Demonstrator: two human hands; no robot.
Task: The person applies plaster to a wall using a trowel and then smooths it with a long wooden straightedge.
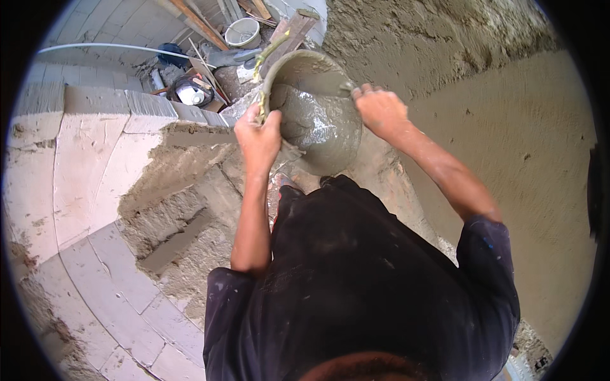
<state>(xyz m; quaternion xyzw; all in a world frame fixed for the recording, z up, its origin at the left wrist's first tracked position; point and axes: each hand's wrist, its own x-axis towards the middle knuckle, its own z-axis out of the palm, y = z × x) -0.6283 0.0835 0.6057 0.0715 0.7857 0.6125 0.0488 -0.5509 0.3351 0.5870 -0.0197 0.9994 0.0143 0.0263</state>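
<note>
gripping bucket (321, 81), fingers (365, 93) on opposite sides

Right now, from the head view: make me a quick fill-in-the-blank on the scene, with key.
1. The left hand and the right hand both hold one large ____.
2. Wet mix lies ____ that vessel.
3. The small tub near the picture's top edge is coloured ____.
4. In the picture, the hand closer to the tub is the ____ one.

Missing words: bucket; inside; white; left.
</note>
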